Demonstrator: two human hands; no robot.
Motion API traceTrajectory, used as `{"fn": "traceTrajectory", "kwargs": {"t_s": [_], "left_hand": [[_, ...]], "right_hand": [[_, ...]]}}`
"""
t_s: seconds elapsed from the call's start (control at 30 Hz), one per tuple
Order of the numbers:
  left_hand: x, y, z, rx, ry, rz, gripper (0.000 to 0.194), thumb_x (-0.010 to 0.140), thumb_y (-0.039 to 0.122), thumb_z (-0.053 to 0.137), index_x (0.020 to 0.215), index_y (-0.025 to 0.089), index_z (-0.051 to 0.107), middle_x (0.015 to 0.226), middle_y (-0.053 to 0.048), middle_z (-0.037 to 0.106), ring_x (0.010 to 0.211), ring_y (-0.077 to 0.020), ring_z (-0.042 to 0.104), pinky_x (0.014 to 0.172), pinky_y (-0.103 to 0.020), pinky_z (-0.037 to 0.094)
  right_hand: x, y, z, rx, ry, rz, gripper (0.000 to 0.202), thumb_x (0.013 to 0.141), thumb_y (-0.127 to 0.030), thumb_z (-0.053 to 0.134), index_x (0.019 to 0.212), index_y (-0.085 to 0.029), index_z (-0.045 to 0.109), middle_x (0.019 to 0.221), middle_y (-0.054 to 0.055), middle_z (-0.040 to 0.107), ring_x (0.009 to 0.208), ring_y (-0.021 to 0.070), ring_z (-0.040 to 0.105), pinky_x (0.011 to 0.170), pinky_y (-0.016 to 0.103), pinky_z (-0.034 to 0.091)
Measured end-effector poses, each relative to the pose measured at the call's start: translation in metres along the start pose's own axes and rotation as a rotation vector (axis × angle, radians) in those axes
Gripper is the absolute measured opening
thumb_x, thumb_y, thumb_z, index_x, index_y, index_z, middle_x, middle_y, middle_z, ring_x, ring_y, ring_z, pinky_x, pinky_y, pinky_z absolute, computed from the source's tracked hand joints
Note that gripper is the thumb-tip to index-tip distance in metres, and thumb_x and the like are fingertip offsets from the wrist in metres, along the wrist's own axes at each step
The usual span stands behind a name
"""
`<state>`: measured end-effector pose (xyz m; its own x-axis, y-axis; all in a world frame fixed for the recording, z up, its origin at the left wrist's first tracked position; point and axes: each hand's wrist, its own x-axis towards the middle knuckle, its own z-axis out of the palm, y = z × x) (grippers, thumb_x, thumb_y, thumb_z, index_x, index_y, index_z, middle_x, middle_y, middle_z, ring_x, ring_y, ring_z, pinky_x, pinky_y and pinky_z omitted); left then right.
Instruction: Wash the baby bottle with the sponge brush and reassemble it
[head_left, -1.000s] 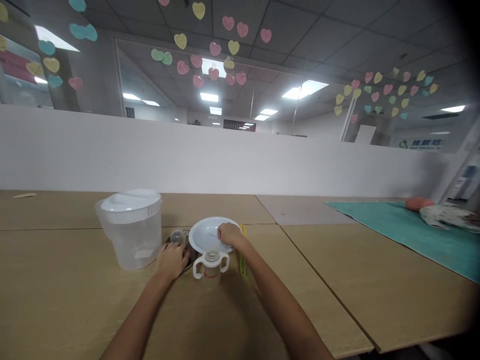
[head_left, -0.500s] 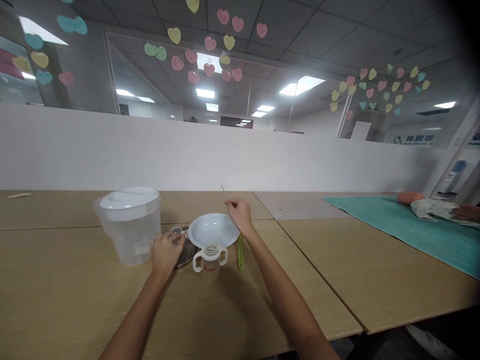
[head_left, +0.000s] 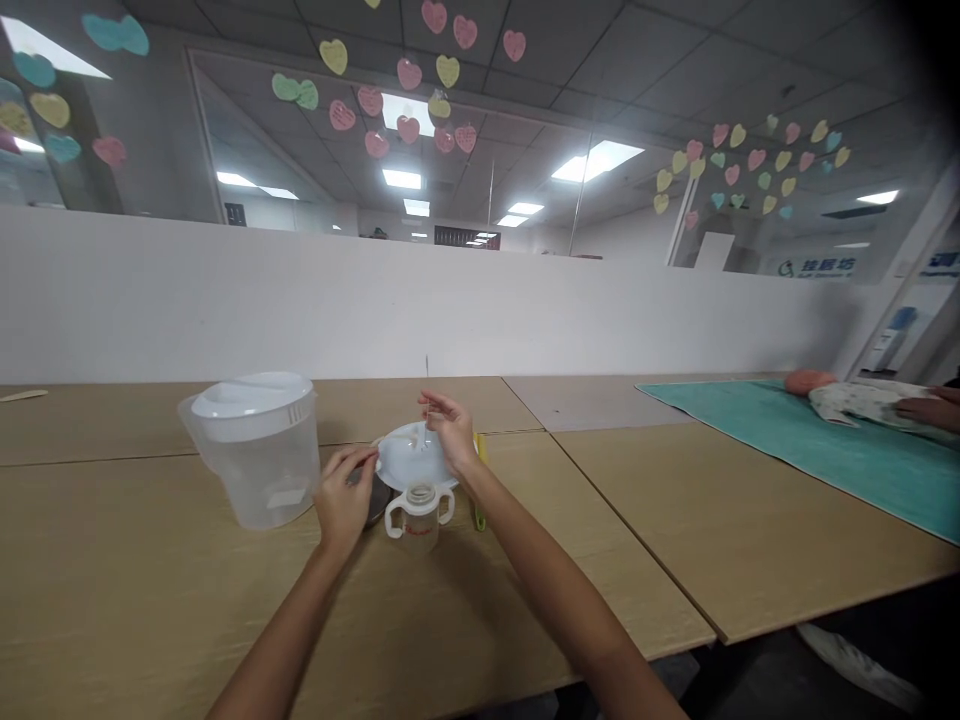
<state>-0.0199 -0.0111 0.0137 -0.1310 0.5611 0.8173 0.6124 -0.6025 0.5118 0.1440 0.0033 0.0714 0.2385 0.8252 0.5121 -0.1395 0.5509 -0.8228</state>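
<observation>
Standing on the counter [head_left: 150, 580], the lidded pitcher [head_left: 253, 447] is unmoved; the right hand [head_left: 450, 428] has swung back over the white plate [head_left: 409, 458], pinching a thin stick [head_left: 427, 395]; left hand [head_left: 343, 497] curls on something hidden beside the handled bottle [head_left: 418, 512].

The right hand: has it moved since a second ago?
Yes. The right hand rose off the white bowl, now pinching a thin stick above it.

Bare desk [head_left: 150, 600] fills the lower left and lower centre of the frame, open for passing. At centre, the jug [head_left: 255, 450], bowl [head_left: 409, 455] and two-handled cup [head_left: 420, 515] stand close together and block the way. Behind them a white partition [head_left: 525, 310] closes the far edge. At right, a teal mat [head_left: 825, 450] covers the desk.
</observation>
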Motion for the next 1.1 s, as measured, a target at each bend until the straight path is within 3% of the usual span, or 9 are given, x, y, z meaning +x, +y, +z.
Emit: {"fn": "traceTrajectory", "kwargs": {"t_s": [0.13, 0.23, 0.37, 0.6, 0.73, 0.9, 1.1], "left_hand": [[-0.006, 0.001, 0.009, -0.074, -0.058, -0.01, 0.023, 0.082, 0.037, 0.05, 0.085, 0.021, 0.067, 0.092, -0.004, 0.065, 0.089, -0.0168, 0.059, 0.084, -0.031, 0.048], [-0.007, -0.002, 0.015, -0.123, -0.072, -0.039, 0.025, 0.081, 0.038, 0.051, 0.088, 0.02, 0.066, 0.093, -0.005, 0.064, 0.088, -0.0167, 0.06, 0.081, -0.03, 0.049], [-0.007, -0.006, 0.02, -0.151, -0.125, -0.039, 0.026, 0.081, 0.037, 0.051, 0.093, 0.018, 0.065, 0.094, -0.005, 0.063, 0.083, -0.0154, 0.06, 0.076, -0.029, 0.05], [-0.008, -0.014, 0.027, -0.161, -0.158, -0.086, 0.029, 0.079, 0.038, 0.051, 0.094, 0.017, 0.065, 0.093, -0.006, 0.062, 0.076, -0.0148, 0.06, 0.074, -0.029, 0.05], [-0.009, -0.019, 0.029, -0.151, -0.162, -0.105, 0.027, 0.079, 0.037, 0.051, 0.091, 0.017, 0.063, 0.091, -0.005, 0.063, 0.074, -0.0145, 0.06, 0.073, -0.029, 0.05], [-0.01, -0.018, 0.031, -0.087, -0.26, -0.045, 0.024, 0.081, 0.035, 0.048, 0.092, 0.019, 0.062, 0.092, -0.005, 0.063, 0.078, -0.0158, 0.06, 0.077, -0.03, 0.048], [-0.009, -0.015, 0.031, -0.032, -0.341, 0.055, 0.025, 0.081, 0.038, 0.047, 0.087, 0.019, 0.062, 0.095, -0.005, 0.064, 0.093, -0.0206, 0.057, 0.086, -0.034, 0.043]], "right_hand": [[-0.001, 0.011, 0.002, 0.048, -0.078, 0.105, 0.039, 0.058, -0.022, 0.067, 0.098, -0.02, 0.067, 0.103, 0.005, 0.066, 0.089, 0.0147, 0.058, 0.079, 0.028, 0.048], [-0.003, 0.011, 0.001, 0.108, -0.156, 0.196, 0.044, 0.053, -0.031, 0.075, 0.094, -0.018, 0.067, 0.101, 0.005, 0.066, 0.076, 0.0124, 0.06, 0.071, 0.027, 0.051], [-0.006, 0.01, 0.004, 0.112, -0.168, 0.239, 0.047, 0.049, -0.036, 0.079, 0.09, -0.016, 0.067, 0.091, 0.004, 0.067, 0.063, 0.0098, 0.059, 0.062, 0.026, 0.052], [-0.005, 0.004, -0.005, -0.036, -0.324, 0.284, 0.053, 0.05, -0.031, 0.081, 0.099, -0.018, 0.065, 0.1, 0.006, 0.065, 0.059, 0.0067, 0.057, 0.058, 0.022, 0.049], [-0.004, -0.005, -0.013, -0.072, -0.417, 0.269, 0.059, 0.048, -0.021, 0.08, 0.104, -0.019, 0.063, 0.106, 0.006, 0.061, 0.07, 0.0086, 0.059, 0.063, 0.021, 0.05], [-0.004, -0.009, -0.01, -0.104, -0.377, 0.216, 0.054, 0.051, -0.017, 0.076, 0.103, -0.019, 0.062, 0.106, 0.005, 0.059, 0.076, 0.0091, 0.058, 0.067, 0.022, 0.05], [-0.002, 0.004, -0.01, -0.277, -0.307, 0.213, 0.055, 0.053, -0.017, 0.074, 0.107, -0.018, 0.061, 0.106, 0.006, 0.06, 0.078, 0.0117, 0.059, 0.07, 0.025, 0.049]]}}
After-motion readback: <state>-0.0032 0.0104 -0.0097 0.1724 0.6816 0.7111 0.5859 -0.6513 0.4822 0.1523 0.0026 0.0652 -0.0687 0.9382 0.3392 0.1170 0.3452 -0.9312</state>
